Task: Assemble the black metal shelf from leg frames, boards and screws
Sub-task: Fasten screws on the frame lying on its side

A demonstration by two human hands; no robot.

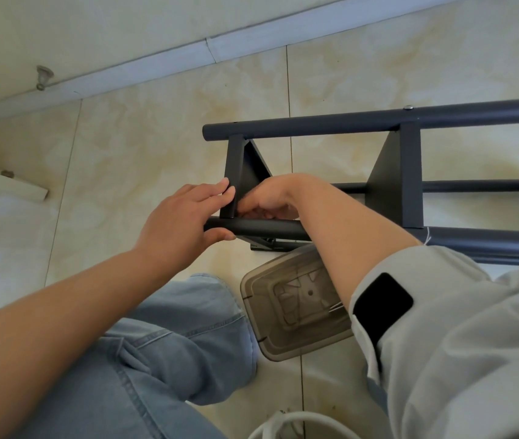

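Shelf (378, 172) on side on floor (125, 153), partly built: two boards between leg tubes, one screw (407, 107) seated on far tube. Left hand (176, 223) grips near tube end, fingers (220, 188) touching end board (236, 172). Right hand (271, 198) curled at board-tube joint; whether holding screw, cannot tell. Wall far off; plastic box (283, 312) close under right forearm.

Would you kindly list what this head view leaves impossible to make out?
- Right hand fingertips: curled behind the board; whether they hold a screw is hidden.
- Shelf frame: cut off by the right edge.
- Plastic box contents: murky, partly under the right forearm.
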